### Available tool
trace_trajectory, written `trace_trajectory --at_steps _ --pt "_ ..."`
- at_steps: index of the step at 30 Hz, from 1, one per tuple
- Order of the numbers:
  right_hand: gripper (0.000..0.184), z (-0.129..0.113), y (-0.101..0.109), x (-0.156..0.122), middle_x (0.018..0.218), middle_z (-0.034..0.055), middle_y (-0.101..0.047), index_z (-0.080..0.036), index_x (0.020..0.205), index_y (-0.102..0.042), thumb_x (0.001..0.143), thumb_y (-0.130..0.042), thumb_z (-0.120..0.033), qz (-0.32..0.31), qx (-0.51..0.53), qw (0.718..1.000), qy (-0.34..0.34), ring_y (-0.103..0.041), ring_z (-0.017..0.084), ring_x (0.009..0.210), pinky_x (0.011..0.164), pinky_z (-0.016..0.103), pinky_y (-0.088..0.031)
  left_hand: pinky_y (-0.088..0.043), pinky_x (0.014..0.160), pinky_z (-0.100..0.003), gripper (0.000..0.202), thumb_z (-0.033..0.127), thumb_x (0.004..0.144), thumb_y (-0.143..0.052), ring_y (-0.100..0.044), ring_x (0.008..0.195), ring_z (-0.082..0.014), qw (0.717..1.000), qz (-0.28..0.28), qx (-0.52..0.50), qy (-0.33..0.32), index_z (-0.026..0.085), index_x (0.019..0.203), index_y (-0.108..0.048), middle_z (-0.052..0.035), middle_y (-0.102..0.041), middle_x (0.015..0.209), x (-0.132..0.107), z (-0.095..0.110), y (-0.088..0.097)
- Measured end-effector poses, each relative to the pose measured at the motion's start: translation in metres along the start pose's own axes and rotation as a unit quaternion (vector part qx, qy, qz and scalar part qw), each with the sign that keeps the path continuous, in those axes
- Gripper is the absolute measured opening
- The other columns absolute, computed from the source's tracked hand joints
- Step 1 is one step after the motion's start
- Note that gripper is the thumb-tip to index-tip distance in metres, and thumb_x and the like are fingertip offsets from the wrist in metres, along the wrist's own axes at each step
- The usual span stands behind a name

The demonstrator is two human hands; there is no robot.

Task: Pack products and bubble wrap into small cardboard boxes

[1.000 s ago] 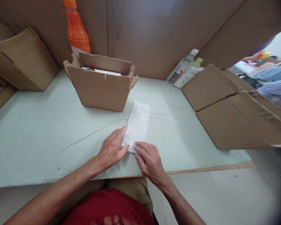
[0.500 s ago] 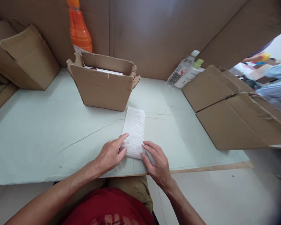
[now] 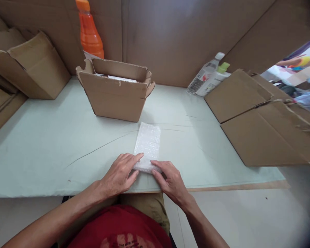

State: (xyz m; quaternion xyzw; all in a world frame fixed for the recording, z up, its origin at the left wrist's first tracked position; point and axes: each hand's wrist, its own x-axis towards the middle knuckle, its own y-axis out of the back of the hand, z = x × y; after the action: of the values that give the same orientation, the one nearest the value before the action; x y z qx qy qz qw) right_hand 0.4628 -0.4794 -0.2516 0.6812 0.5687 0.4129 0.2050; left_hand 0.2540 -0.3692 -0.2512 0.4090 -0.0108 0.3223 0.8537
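Note:
A flat strip of bubble wrap (image 3: 147,139) lies on the table near its front edge, its near end folded over into a thicker roll. My left hand (image 3: 124,172) grips the left corner of that fold, thumb at the near side and index finger on top. At the right corner, my right hand (image 3: 168,177) pinches the fold the same way. Whether anything is inside the wrap cannot be made out. Just beyond its far end stands an open cardboard box (image 3: 116,101) with white flat items in it.
Cardboard boxes stand at the left (image 3: 46,69) and right (image 3: 268,134) of the table (image 3: 54,137). Behind the middle box is an orange bottle (image 3: 91,38). A clear bottle (image 3: 205,74) and a white bottle with a green cap (image 3: 214,81) lean by the cardboard wall.
The near end of the bubble wrap has been folded further away from me. My right hand has moved inward onto the fold, and the view has shifted slightly.

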Motion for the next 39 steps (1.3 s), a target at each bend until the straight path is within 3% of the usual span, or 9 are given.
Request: trace_trajectory --at_steps 4,8,11,16,21,25,28,35,39 --pt "0.028 -0.004 0.004 -0.004 0.112 0.0069 -0.075 -0.025 0.126 -0.063 0.099 -0.056 -0.027 -0.008 0.006 0.999 -0.035 -0.07 0.022 0.095 0.082 0.037 -0.057 -0.055 0.087 -0.041 0.053 0.017 0.088 -0.054 -0.068 0.094 -0.0238 0.997 -0.009 -0.029 0.068 0.017 0.141 -0.048 -0.0099 -0.073 0.109 -0.001 0.001 0.001" --pt "0.029 -0.002 0.002 -0.006 0.122 0.0132 -0.069 -0.021 0.124 -0.062 0.095 -0.061 -0.025 0.073 -0.095 0.992 0.033 -0.064 0.028 0.112 0.092 0.045 -0.051 -0.055 0.091 -0.042 0.051 0.016 0.089 -0.052 -0.067 0.103 -0.0255 0.996 -0.003 0.009 0.084 0.015 0.14 -0.048 -0.0128 -0.07 0.118 0.007 -0.002 -0.005" --pt "0.033 0.0 -0.001 -0.005 0.128 0.0148 -0.066 -0.02 0.125 -0.06 0.092 -0.066 -0.025 0.03 -0.131 0.988 0.075 -0.061 0.031 0.116 0.093 0.048 -0.048 -0.055 0.091 -0.044 0.049 0.015 0.089 -0.05 -0.065 0.105 -0.0272 0.995 0.008 0.054 0.082 0.014 0.139 -0.049 -0.0136 -0.068 0.117 0.012 -0.003 -0.009" --pt "0.028 0.001 -0.004 0.001 0.116 0.0104 -0.072 -0.021 0.124 -0.059 0.096 -0.059 -0.017 0.008 -0.097 0.992 0.075 -0.066 0.026 0.105 0.087 0.043 -0.049 -0.048 0.099 -0.049 0.05 0.019 0.088 -0.057 -0.056 0.117 -0.0299 0.998 0.038 0.05 0.024 0.015 0.138 -0.049 -0.0156 -0.062 0.13 0.004 0.001 -0.004" --pt "0.024 -0.002 0.001 0.002 0.096 0.0044 -0.075 -0.024 0.122 -0.062 0.099 -0.056 -0.023 -0.024 -0.004 1.0 0.008 -0.066 0.019 0.08 0.074 0.035 -0.053 -0.05 0.092 -0.044 0.059 0.009 0.083 -0.052 -0.06 0.104 -0.0248 0.999 0.003 -0.017 0.029 0.017 0.141 -0.046 -0.0103 -0.068 0.115 -0.006 0.001 0.003" --pt "0.03 -0.003 0.002 -0.001 0.116 0.0101 -0.071 -0.024 0.126 -0.06 0.096 -0.059 -0.024 0.033 -0.052 0.998 0.013 -0.066 0.025 0.103 0.086 0.041 -0.053 -0.053 0.084 -0.043 0.055 0.017 0.087 -0.053 -0.061 0.087 -0.0239 0.995 0.004 -0.002 0.098 0.012 0.141 -0.047 -0.01 -0.069 0.102 0.001 -0.005 0.001" --pt "0.035 -0.003 -0.001 -0.001 0.129 0.015 -0.064 -0.022 0.127 -0.06 0.092 -0.064 -0.025 0.064 -0.114 0.99 0.054 -0.061 0.031 0.116 0.093 0.047 -0.048 -0.053 0.087 -0.045 0.052 0.02 0.089 -0.052 -0.061 0.094 -0.0266 0.994 0.013 0.042 0.101 0.011 0.14 -0.048 -0.0126 -0.068 0.105 0.01 -0.008 -0.004" --pt "0.032 0.001 -0.008 0.006 0.113 0.0096 -0.074 -0.022 0.128 -0.059 0.096 -0.059 -0.02 0.014 -0.073 0.996 0.058 -0.067 0.025 0.099 0.085 0.042 -0.051 -0.046 0.103 -0.048 0.056 0.016 0.086 -0.057 -0.054 0.121 -0.0289 0.998 0.047 0.03 0.001 0.017 0.141 -0.045 -0.0147 -0.06 0.133 0.003 -0.002 0.0" --pt "0.031 -0.003 -0.003 0.005 0.108 0.0059 -0.076 -0.025 0.128 -0.062 0.097 -0.06 -0.026 -0.02 0.007 1.0 -0.006 -0.068 0.021 0.089 0.075 0.034 -0.056 -0.05 0.094 -0.044 0.059 0.011 0.085 -0.053 -0.06 0.107 -0.0251 0.999 0.021 -0.027 0.025 0.018 0.142 -0.044 -0.0111 -0.067 0.118 -0.007 -0.001 0.005"
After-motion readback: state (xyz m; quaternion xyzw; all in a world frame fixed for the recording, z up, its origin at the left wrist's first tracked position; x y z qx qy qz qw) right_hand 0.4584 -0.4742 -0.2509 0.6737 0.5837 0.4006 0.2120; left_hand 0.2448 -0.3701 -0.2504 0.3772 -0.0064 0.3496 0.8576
